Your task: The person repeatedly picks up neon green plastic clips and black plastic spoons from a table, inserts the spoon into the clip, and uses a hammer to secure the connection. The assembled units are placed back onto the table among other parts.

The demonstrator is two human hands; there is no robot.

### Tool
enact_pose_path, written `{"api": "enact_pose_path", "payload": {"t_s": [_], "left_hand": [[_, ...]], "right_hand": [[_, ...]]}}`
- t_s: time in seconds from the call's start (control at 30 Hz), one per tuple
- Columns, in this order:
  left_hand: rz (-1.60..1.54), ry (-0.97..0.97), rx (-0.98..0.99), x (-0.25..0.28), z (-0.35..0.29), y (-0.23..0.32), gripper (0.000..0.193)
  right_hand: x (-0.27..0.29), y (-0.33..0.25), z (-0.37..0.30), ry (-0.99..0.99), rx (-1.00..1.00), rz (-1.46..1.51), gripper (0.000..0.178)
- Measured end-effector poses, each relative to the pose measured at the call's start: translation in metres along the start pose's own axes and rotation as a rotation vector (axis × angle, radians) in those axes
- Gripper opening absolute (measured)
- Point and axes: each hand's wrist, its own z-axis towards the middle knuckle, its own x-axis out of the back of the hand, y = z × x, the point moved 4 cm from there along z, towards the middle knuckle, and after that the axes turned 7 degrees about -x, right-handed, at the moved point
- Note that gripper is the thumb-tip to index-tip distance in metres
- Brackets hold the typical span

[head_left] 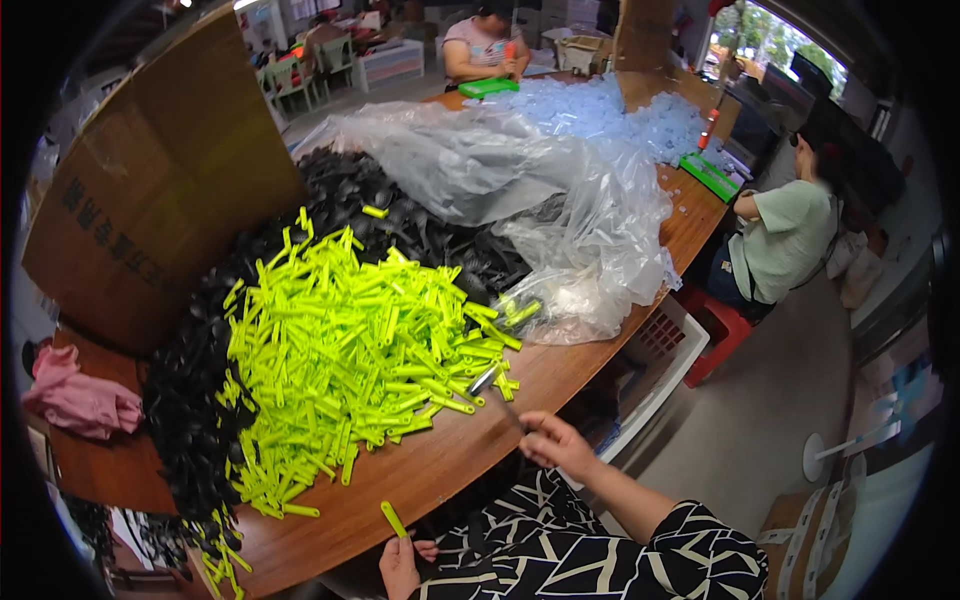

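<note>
One yellow-green strip [393, 519] is at the near edge of the brown table [425, 465], pinched between the thumb and fingers of the left hand [400, 567]. The right hand [560, 446], its thumb and fingers pressed together, grips the dark handle of a tool [485, 380] whose shiny head is beside a heap of similar strips [350, 360]; around that heap lie black pieces [190, 400], with a clear plastic sheet [600, 230] beyond

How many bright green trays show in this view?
2: one green tray by the person in pink at the far end, another green tray near the person in pale green at right. More could be hidden behind the plastic sheeting.
</note>
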Motion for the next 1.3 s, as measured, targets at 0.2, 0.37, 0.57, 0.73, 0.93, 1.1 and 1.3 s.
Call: {"api": "enact_pose_path", "payload": {"t_s": [0.2,0.37,0.57,0.73,0.93,1.1,1.3], "left_hand": [[-0.041,-0.017,-0.045,-0.026,0.012,-0.006,0.035],[-0.201,-0.054,0.069,-0.034,0.01,0.003,0.026],[-0.273,-0.1,0.055,-0.033,0.014,-0.007,0.025],[-0.313,-0.118,0.09,-0.031,0.017,-0.006,0.025],[-0.931,-0.128,0.407,-0.032,0.012,0.004,0.026],[-0.787,-0.137,0.292,-0.022,0.013,-0.014,0.024],[-0.262,0.022,0.118,-0.026,0.017,-0.006,0.019]], "right_hand": [[-0.086,-0.014,-0.025,-0.163,0.453,-0.771,0.036],[-0.108,-0.036,-0.03,-0.121,0.592,-0.912,0.037],[-0.123,-0.041,-0.024,-0.194,0.649,-1.256,0.042],[-0.125,-0.033,-0.02,-0.192,0.651,-1.067,0.042],[-0.112,-0.019,-0.008,-0.281,0.348,-1.013,0.041],[-0.103,-0.009,-0.011,-0.257,0.276,-0.827,0.038],[-0.114,-0.034,-0.021,-0.205,0.695,-0.983,0.039]]}}
